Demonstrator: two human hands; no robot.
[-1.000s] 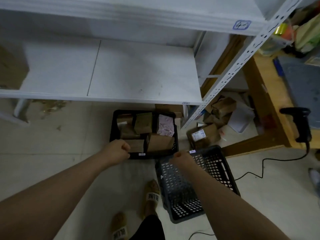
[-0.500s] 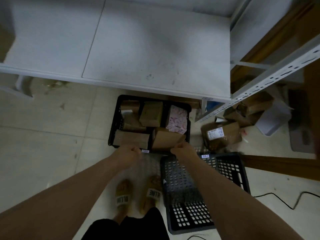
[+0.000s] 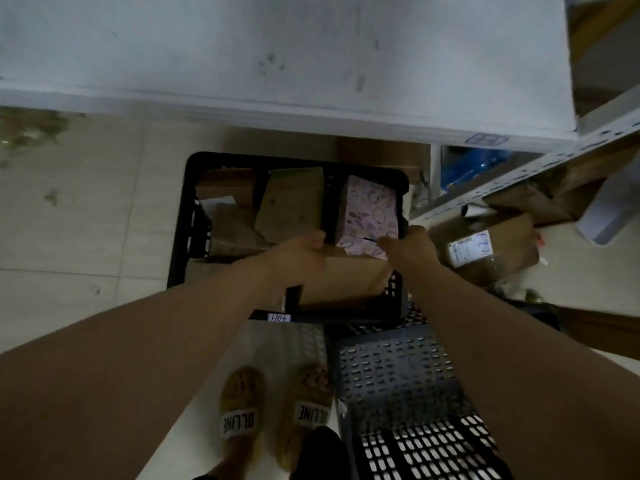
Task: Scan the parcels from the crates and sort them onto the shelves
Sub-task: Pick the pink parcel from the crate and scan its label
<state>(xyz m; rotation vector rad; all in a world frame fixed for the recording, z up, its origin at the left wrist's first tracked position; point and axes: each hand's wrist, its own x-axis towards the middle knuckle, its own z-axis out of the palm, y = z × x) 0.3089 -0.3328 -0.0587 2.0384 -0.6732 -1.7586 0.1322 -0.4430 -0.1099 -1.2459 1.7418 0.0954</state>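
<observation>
Above glossy tiles (image 3: 86,237), left hand (image 3: 298,258), right hand (image 3: 412,247) grip cardboard parcel (image 3: 346,278).

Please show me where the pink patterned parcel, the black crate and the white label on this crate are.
pink patterned parcel (image 3: 369,209): head view, middle of its patterned top face.
black crate (image 3: 180,220): head view, its left wall.
white label (image 3: 279,318): head view, middle of the label, on the crate's near rim.

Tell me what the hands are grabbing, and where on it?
A brown parcel in the black crate. The left hand grips its left end; the right hand seems to grip its right end, by the pink parcel.
</observation>
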